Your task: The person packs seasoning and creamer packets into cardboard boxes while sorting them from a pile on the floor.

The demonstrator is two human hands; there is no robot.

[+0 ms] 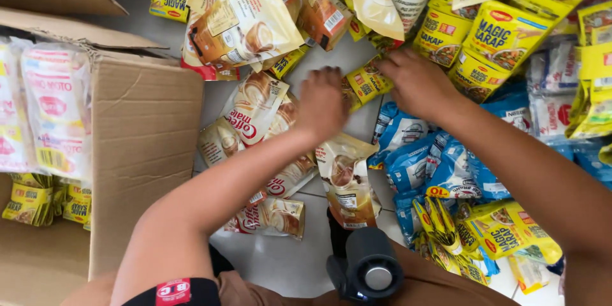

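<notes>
Both my hands reach forward over a floor strewn with small food sachets. My left hand (323,102) is curled, knuckles up, on a strip of small yellow seasoning sachets (364,84), with cream-and-brown creamer sachets (252,109) just to its left. My right hand (417,83) presses on the same yellow strip from the right, fingers bent over its far end. The fingertips of both hands are hidden by the hands themselves.
An open cardboard box (144,153) at left holds white-and-red sachet packs (54,108) and yellow sachets (32,201). Blue sachets (424,166) lie under my right forearm, more yellow sachets (503,38) at right. A black cylindrical device (370,271) sits near my lap.
</notes>
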